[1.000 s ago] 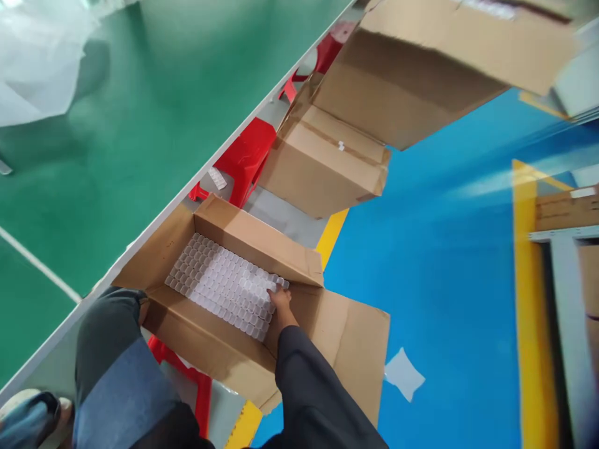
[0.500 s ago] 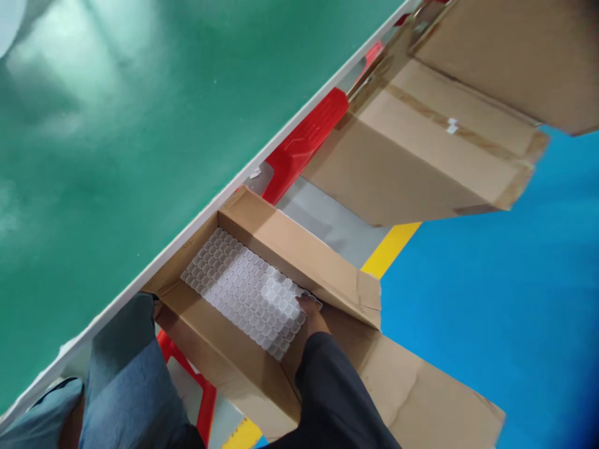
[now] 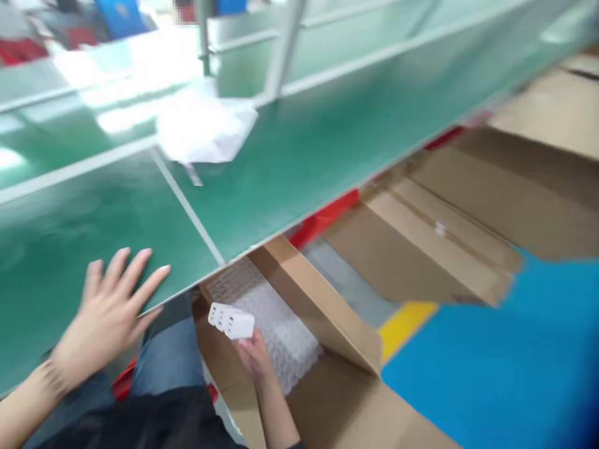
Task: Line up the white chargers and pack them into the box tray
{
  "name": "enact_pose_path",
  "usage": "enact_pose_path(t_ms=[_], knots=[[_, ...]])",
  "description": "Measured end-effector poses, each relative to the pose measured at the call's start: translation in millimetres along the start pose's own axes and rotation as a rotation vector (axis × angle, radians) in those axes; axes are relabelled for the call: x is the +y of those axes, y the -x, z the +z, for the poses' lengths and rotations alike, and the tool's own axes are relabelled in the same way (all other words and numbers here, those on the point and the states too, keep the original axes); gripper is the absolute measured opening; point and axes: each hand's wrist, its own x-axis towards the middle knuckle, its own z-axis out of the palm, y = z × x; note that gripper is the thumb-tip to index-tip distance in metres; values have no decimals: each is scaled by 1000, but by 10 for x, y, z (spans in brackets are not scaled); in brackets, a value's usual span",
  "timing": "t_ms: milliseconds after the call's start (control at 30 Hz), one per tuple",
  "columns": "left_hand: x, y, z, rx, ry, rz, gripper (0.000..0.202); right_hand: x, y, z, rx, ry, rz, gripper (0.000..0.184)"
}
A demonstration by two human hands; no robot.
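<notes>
My right hand is lifted above an open cardboard box and grips a short row of small white plastic parts. Inside the box lies a clear tray with many small cells. Over the edge of the green table my left hand hovers, its fingers spread and nothing in it. The whole picture is smeared by motion.
A crumpled white plastic sheet lies on the table farther back. More cardboard boxes stand to the right on a red stool. The floor is blue with a yellow line. A metal post rises behind the table.
My right hand has come up out of the box with white parts in it. My left hand has entered over the table. The view has swung up toward the table.
</notes>
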Motion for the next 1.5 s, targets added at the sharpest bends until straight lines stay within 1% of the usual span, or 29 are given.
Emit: enact_pose_path(t_ms=[33,67,100,133,167,200,233,267,333,400,433,500,600,667,733,767,800,833,867,900,933,1000,1067,1167,1233,1300,1367,1433,1500], knots=[[38,37,-15,-6,49,-42,64,-129,84,149,-134,-32,-25,80],[63,78,-26,-2,142,-46,63,-256,147,263,-280,-91,-41,80],[64,128,-26,13,283,-8,68,-380,174,356,-386,-107,-65,78],[40,193,-11,66,448,49,73,-496,158,446,-438,-91,-109,72],[-1,277,20,150,593,110,80,-603,106,549,-466,-58,-168,68],[-50,380,62,267,696,148,91,-695,38,675,-506,6,-188,68],[-97,500,110,376,743,153,99,-771,-26,826,-537,71,-207,69],[-139,633,155,466,746,120,103,-829,-70,997,-578,120,-212,70],[-231,925,212,587,688,-22,99,-892,-71,1385,-645,188,-208,69],[-395,1217,206,644,623,-151,95,-913,23,1832,-705,218,-205,65],[-522,1351,181,648,599,-188,93,-922,87,2078,-736,223,-206,61],[-862,1574,104,605,561,-228,89,-969,220,2607,-812,218,-183,55],[-1457,1813,-62,476,521,-295,77,-1158,357,3390,-899,166,-82,51],[-1786,1952,-211,392,508,-356,68,-1345,369,3836,-1001,160,-23,49],[-2013,2106,-377,342,486,-432,65,-1536,315,4197,-1111,249,-18,47],[-2104,2188,-454,328,461,-468,66,-1621,265,4348,-1179,354,-39,47],[-2197,2264,-514,319,419,-514,64,-1693,199,4485,-1224,495,-102,48],[-2302,2326,-551,304,361,-543,62,-1754,115,4609,-1241,661,-202,51],[-2422,2361,-563,269,305,-541,59,-1801,15,4724,-1193,726,-256,50],[-2550,2363,-552,231,249,-541,54,-1836,-98,4830,-1142,754,-304,49],[-2675,2331,-523,176,195,-525,50,-1859,-215,4925,-1118,777,-352,48],[-2864,2199,-445,69,137,-465,43,-1863,-419,5074,-1155,814,-406,52],[-2945,2055,-375,14,128,-430,41,-1815,-534,5151,-1216,829,-433,61],[-2947,1931,-299,-7,156,-435,46,-1695,-574,5132,-1278,813,-466,72],[-2941,1929,-263,29,199,-438,53,-1627,-574,5073,-1282,828,-525,75],[-2951,1983,-244,91,279,-432,63,-1585,-571,5019,-1265,873,-585,75],[-2984,2073,-253,113,404,-416,75,-1572,-566,4984,-1254,906,-606,72],[-3035,2167,-288,79,553,-405,85,-1591,-566,4963,-1271,912,-614,71],[-3091,2237,-337,24,676,-403,90,-1630,-575,4950,-1325,890,-621,75]])
